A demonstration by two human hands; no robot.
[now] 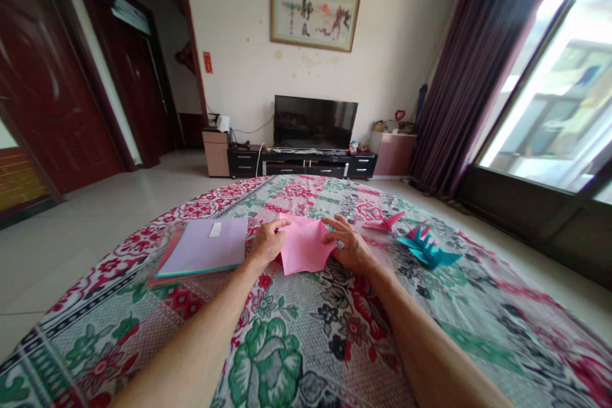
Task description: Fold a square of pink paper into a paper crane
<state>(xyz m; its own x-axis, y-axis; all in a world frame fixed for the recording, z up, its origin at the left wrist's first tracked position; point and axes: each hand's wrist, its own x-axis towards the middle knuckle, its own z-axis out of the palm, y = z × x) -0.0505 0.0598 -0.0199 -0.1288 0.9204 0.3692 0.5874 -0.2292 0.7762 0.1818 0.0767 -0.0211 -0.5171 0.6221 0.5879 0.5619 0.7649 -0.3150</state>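
A creased sheet of pink paper [306, 247] is held between my two hands above the patterned tablecloth [268, 357]. My left hand [270, 241] pinches its upper left edge between thumb and fingers. At the right edge, my right hand [351, 245] grips the sheet with the thumb and a finger, its other fingers partly stretched out. Folds run across the paper, and its corners stand up unevenly. To the left of my left hand lies a stack of coloured paper [203, 245], a lilac sheet on top with a small white label.
Folded paper pieces lie to the right: a pink one [387, 223] and a teal one [433, 252], with more pink behind the teal. Beyond the table stand a television [315, 122] and a low cabinet [306, 167]. A dark curtain [471, 76] hangs by the window.
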